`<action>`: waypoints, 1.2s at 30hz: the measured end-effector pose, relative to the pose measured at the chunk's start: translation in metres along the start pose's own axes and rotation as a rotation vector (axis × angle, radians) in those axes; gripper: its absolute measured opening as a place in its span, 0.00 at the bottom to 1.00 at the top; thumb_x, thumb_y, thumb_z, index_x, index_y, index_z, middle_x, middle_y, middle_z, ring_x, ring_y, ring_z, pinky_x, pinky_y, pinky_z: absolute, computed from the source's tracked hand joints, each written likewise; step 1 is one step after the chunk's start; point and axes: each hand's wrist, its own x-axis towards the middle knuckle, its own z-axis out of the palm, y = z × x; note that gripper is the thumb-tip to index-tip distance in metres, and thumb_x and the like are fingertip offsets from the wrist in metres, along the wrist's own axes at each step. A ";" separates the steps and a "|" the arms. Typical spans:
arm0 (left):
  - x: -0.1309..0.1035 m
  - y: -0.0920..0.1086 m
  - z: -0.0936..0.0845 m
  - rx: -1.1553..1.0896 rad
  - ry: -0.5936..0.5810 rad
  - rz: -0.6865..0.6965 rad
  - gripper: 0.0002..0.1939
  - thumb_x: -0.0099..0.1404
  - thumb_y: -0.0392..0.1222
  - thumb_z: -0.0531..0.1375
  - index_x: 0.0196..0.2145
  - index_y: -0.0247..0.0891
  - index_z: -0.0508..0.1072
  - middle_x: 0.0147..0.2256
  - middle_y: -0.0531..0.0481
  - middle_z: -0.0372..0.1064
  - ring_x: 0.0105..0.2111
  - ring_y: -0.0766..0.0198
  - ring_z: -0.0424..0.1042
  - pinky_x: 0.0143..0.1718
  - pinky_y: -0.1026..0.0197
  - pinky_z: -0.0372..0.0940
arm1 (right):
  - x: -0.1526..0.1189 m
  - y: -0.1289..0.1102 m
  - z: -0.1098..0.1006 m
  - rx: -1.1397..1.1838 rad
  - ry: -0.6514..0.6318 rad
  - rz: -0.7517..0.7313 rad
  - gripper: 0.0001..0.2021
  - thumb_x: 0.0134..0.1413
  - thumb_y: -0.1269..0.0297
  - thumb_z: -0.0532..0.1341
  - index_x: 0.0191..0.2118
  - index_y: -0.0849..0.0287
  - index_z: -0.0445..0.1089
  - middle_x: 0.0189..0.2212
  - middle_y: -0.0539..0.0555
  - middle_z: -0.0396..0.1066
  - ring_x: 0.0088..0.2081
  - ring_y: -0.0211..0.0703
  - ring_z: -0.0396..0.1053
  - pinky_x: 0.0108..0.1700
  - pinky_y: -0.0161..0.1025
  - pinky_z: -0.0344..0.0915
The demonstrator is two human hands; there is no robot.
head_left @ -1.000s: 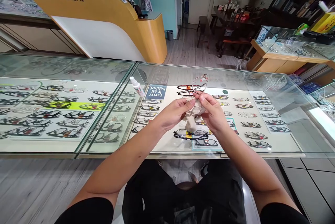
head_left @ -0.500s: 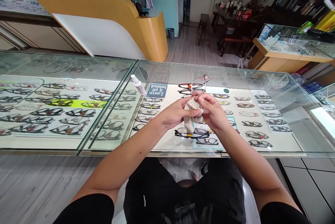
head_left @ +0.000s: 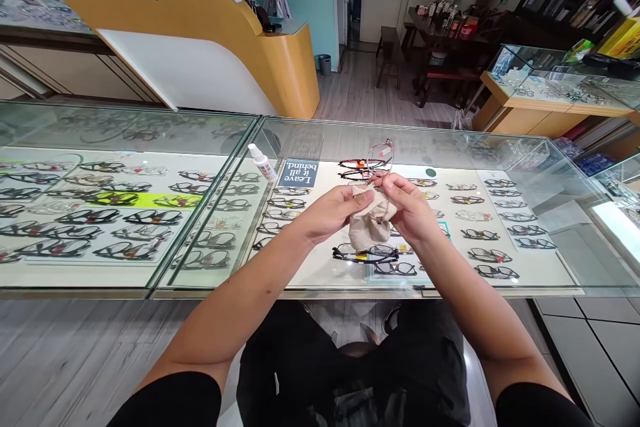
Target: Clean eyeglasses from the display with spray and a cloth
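Observation:
Above the glass counter, my left hand point(head_left: 336, 212) pinches a cream cleaning cloth point(head_left: 369, 230), thumb on top. My right hand point(head_left: 411, 206) grips a pair of thin-rimmed eyeglasses point(head_left: 369, 159) between thumb and fingers. One round lens with a small tag on it stands up above the hands. The cloth hangs below the fingers, and part of the frame lies against it. How the fingers sit behind the cloth is hidden. Beneath the hands, a dark pair of glasses point(head_left: 365, 254) lies near the counter's front.
A white spray bottle point(head_left: 262, 163) stands on the glass display counter point(head_left: 300, 288), left of the hands. Rows of glasses point(head_left: 480, 234) show through its top. A blue sign point(head_left: 299, 174) lies near the bottle. Behind are a wooden cashier desk point(head_left: 290, 67) and another display case point(head_left: 550, 106).
The cloth has spread and now hangs lower and wider below my fingers. The eyeglasses have turned a little in my right hand, showing the tag more plainly.

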 end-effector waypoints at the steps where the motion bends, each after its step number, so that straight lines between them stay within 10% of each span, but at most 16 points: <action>1: 0.001 -0.001 0.000 0.004 0.010 0.009 0.27 0.62 0.62 0.74 0.35 0.30 0.80 0.32 0.44 0.77 0.31 0.63 0.75 0.36 0.61 0.69 | 0.000 0.001 0.000 0.002 -0.003 -0.001 0.16 0.39 0.51 0.83 0.28 0.52 0.81 0.43 0.51 0.78 0.40 0.41 0.72 0.41 0.36 0.72; 11: 0.001 -0.001 0.003 0.105 0.004 0.070 0.26 0.51 0.49 0.82 0.42 0.33 0.80 0.36 0.49 0.76 0.35 0.65 0.73 0.40 0.63 0.65 | 0.000 0.002 0.001 -0.018 -0.012 -0.057 0.14 0.44 0.52 0.82 0.29 0.52 0.81 0.40 0.50 0.74 0.39 0.40 0.70 0.40 0.36 0.70; 36: 0.005 -0.006 0.003 0.073 0.188 0.117 0.30 0.59 0.66 0.73 0.31 0.32 0.79 0.29 0.47 0.75 0.29 0.65 0.71 0.34 0.62 0.65 | 0.002 0.006 -0.005 -0.236 -0.011 -0.216 0.12 0.51 0.51 0.77 0.33 0.50 0.80 0.43 0.52 0.76 0.50 0.49 0.73 0.57 0.46 0.70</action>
